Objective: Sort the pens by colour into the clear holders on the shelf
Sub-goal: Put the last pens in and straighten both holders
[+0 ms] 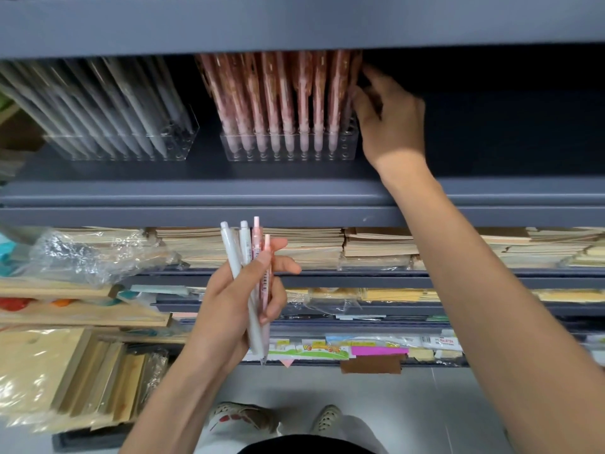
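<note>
My left hand [229, 299], 6 o'clock, grips two white pens [229, 244] and two pink pens [256, 231]. At 10 the grey holder [131, 147], at 12 the pink holder [288, 150]; my right hand [389, 122] is at its right edge, and I cannot tell its grip. Bare shelf [491, 191] at 2.

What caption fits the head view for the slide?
Left grip holds white and pink pens; right grip at the pink-pen holder.

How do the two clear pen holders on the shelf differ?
The left holder carries grey pens; the right holder carries pink pens. The grey pens lean steeply leftward; the pink pens stand nearer upright. The right hand reaches the right holder's pens at their right end; no hand is at the left holder. Both are clear racks with holes, on the same grey shelf.
</note>
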Demonstrator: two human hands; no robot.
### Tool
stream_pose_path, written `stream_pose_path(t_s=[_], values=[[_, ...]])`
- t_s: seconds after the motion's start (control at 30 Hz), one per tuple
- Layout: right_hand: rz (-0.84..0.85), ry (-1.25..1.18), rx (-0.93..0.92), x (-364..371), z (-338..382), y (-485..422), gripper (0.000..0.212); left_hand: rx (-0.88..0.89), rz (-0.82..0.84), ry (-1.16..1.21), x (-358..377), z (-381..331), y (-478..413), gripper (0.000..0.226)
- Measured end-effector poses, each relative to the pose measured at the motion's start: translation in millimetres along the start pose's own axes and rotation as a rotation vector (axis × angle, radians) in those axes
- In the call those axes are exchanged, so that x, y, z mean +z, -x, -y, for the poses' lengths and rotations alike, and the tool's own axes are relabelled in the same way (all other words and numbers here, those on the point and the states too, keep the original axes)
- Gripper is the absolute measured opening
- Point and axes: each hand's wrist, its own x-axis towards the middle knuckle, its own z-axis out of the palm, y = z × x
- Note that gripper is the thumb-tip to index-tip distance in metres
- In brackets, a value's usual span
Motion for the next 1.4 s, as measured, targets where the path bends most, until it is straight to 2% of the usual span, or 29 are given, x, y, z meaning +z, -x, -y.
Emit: stream_pose_path(t_s=[0.13,0.3,0.37,0.47,0.53,0.63,0.73,0.83,0.93,1.13,1.4], values=[[0.0,-0.051,0.018,1.5,-1.9,-2.8,0.04,-0.021,0.022,0.025,-0.1,2.9,0.5,0.03],[0.033,0.004,0.031,1.9,-3.8,-1.9,0.042,-0.012,0.042,-0.078,2.4,5.0,5.0,0.029],[-0.036,-0.018,0.075,-0.4,-0.9,0.7,0.042,-0.006,0.033,-0.088,4.1,5.2,6.8,0.029],[-0.218,-0.258,0.153,-8.4,2.4,13.1,0.028,-0.017,0.018,-0.028,6.5,3.9,8.2,0.031],[-0.213,-0.421,0.159,-16.1,9.6,33.7,0.022,-0.025,0.032,0.009,7.7,3.1,8.6,0.03],[-0.045,-0.383,0.161,-30.1,22.2,68.8,0.015,-0.037,0.093,0.042,9.8,2.6,9.3,0.026],[0.284,-0.322,0.128,-40.6,35.2,98.5,0.01,-0.059,0.157,0.061,13.0,3.3,9.9,0.026],[0.574,-0.377,0.173,-43.9,43.0,114.0,0.007,-0.081,0.19,0.058,18.9,5.7,9.0,0.028],[0.699,-0.45,0.199,-45.1,44.1,119.5,0.008,-0.087,0.215,0.053,24.8,8.6,8.2,0.029],[0.621,-0.594,0.234,-54.0,37.5,123.5,0.009,-0.079,0.279,-0.034,28.5,10.3,4.4,0.032],[0.412,-0.602,0.317,-57.3,32.5,125.3,0.012,-0.11,0.291,-0.046,35.9,13.6,-2.8,0.034]])
